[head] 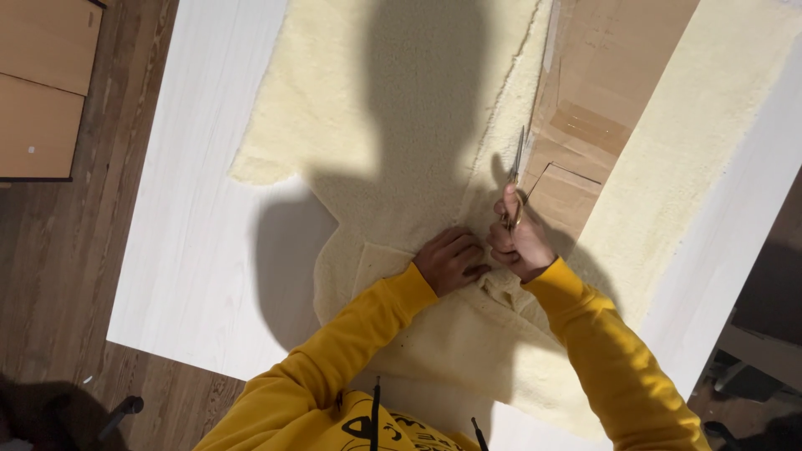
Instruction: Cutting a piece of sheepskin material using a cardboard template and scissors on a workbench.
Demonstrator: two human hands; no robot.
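Scissors (515,171) handles hidden in right hand (520,242) grip.

My white table (200,250) carries cream fleece fabric (393,117) and a flat brown cardboard sheet (601,100) on top.

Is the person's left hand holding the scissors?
No: the right hand holds the scissors, blades pointing away along the fabric's edge, while the left hand presses flat on the cream fleece fabric.

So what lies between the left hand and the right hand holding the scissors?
In the head view, only a narrow strip of cream fleece fabric separates the left hand from the right hand, which grips the scissors.
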